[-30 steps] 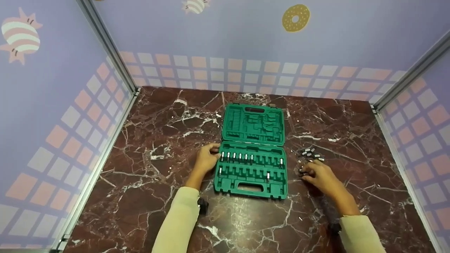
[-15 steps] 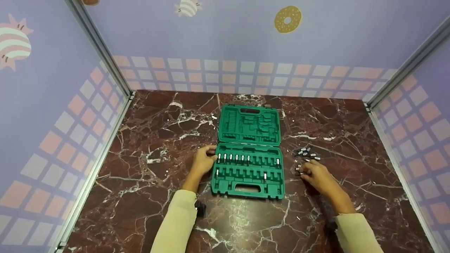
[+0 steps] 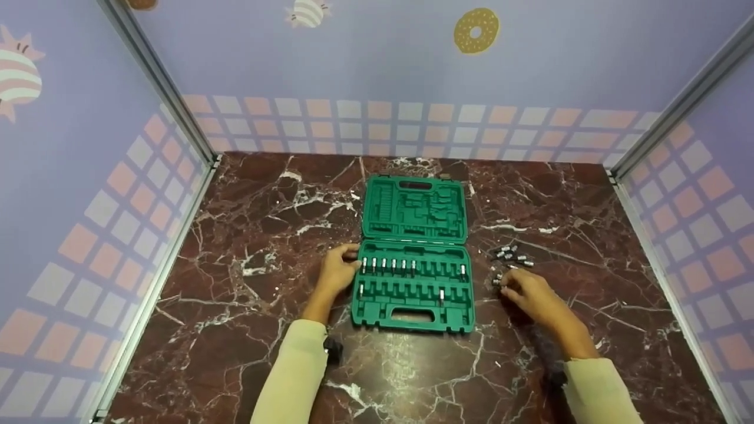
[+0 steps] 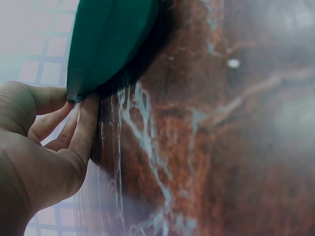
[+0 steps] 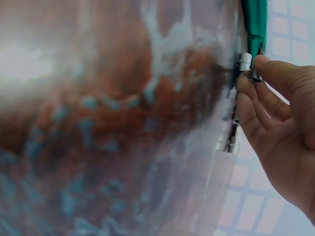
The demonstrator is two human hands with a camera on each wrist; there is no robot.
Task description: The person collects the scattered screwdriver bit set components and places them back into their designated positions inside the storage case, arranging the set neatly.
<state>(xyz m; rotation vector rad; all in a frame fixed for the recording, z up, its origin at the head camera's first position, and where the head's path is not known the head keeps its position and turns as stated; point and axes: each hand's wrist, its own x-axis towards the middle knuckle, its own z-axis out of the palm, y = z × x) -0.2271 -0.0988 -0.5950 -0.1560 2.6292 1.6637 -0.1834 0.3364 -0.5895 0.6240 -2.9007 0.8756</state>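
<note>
The green case lies unfolded on the table, several metal bits standing in its near half. At its left edge is my left hand; in the left wrist view the thumb and fingers of this hand pinch the edge of the green case. My right hand is low over the table, right of the case. In the right wrist view, this hand pinches a small dark bit between thumb and fingers. Another bit with a silver end is beside it.
Several loose bits lie in a small pile just beyond my right hand. The marbled table is bordered by patterned walls at the back and both sides, with metal strips along the side edges.
The head view has shifted, so the whole scene sits slightly further left. My left hand stays at the case edge. My right hand's fingers have moved slightly by the bits.
</note>
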